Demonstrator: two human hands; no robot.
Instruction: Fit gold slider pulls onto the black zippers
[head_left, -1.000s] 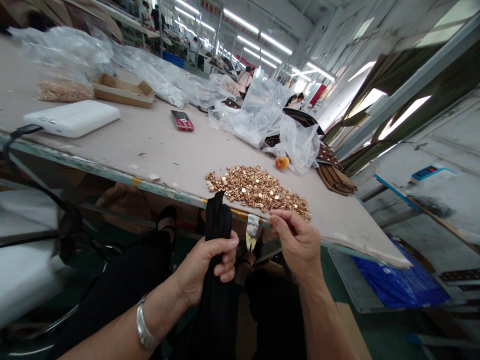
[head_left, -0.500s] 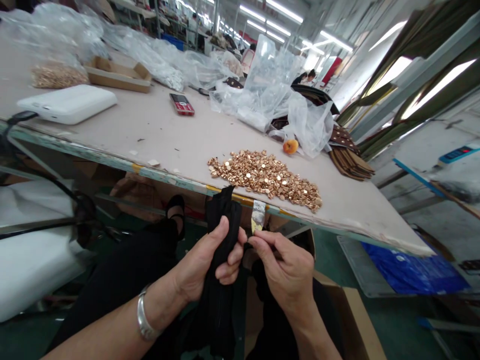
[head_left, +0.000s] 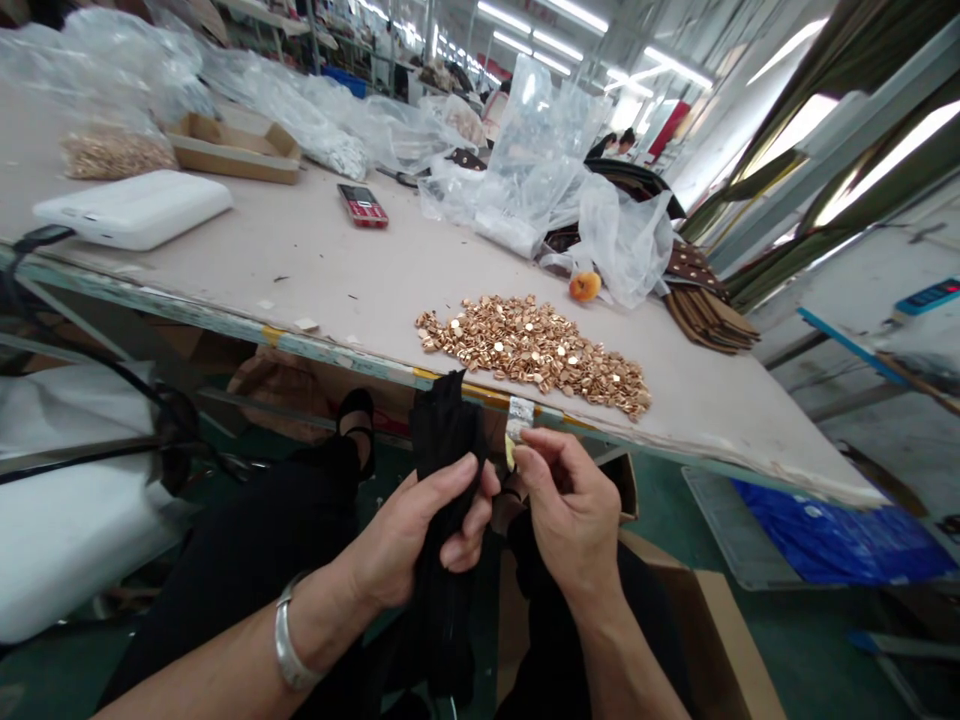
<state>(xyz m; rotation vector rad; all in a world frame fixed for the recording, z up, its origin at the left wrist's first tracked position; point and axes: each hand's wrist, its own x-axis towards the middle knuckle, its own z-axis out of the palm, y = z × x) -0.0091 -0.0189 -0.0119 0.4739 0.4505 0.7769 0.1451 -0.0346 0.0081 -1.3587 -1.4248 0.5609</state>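
My left hand (head_left: 409, 525) is closed round a bundle of long black strips (head_left: 446, 430) that look like zipper tapes. The bundle stands up past my thumb, and its lower part hangs down over my lap. My right hand (head_left: 574, 510) is in a pinch, thumb against forefinger, beside a small silver-and-yellow wrapped tab (head_left: 519, 418) at the table's front edge. Whatever lies between those fingertips is too small to make out. Just beyond both hands, a pile of small shiny gold metal pieces (head_left: 532, 345) lies on the table (head_left: 300, 270).
Clear plastic bags (head_left: 540, 170) and an orange-yellow fruit (head_left: 584, 286) lie behind the pile. Farther left are a red phone (head_left: 363, 206), a white power bank (head_left: 139, 208) and a shallow cardboard tray (head_left: 232, 150). An open carton (head_left: 720, 640) stands below on the right.
My right hand's pinch has risen slightly along the tab, towards the table edge. My left hand keeps its hold on the black bundle, with its thumb a little lower and farther right.
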